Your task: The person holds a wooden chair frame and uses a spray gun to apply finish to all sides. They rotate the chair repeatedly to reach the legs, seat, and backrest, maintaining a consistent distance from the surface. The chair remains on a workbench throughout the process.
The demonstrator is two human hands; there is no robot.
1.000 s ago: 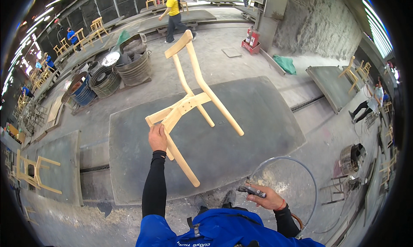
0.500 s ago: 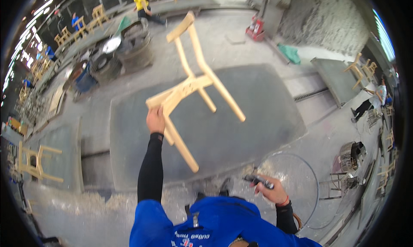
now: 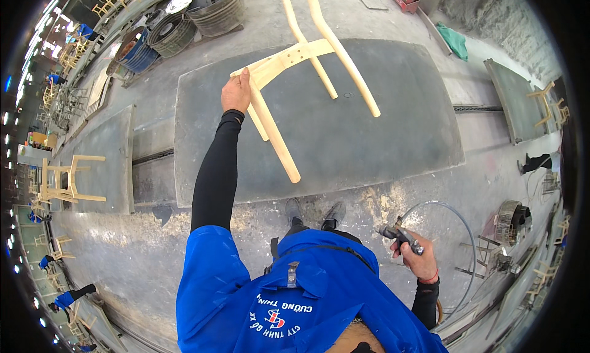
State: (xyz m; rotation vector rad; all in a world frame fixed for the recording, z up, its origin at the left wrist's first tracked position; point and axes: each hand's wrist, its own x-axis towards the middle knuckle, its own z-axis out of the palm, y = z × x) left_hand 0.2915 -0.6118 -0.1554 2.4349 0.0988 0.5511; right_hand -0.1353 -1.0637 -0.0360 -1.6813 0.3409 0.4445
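My left hand (image 3: 236,96) is closed round the front corner of a pale, unpainted wooden chair frame (image 3: 300,55). The frame has no seat panel, and its backrest runs out of the top edge of the picture. It is tilted over a large dark grey slab (image 3: 381,138); whether its legs touch the slab I cannot tell. Down at the right, my right hand (image 3: 420,254) grips a dark metal spray gun (image 3: 401,236), pointing up and left. A grey hose (image 3: 472,248) loops round beside it. The gun and the chair are well apart.
Another chair frame (image 3: 74,180) lies on a slab at left. Large tubs (image 3: 212,15) stand at the far left, and a red crate (image 3: 404,3) at the far right. A metal drum (image 3: 508,223) sits at right. Other people work around the edges.
The view has dipped, so the chair and slab appear higher and my shoes show more fully. Both hands keep their holds. My right hand appears slightly farther right with the spray gun.
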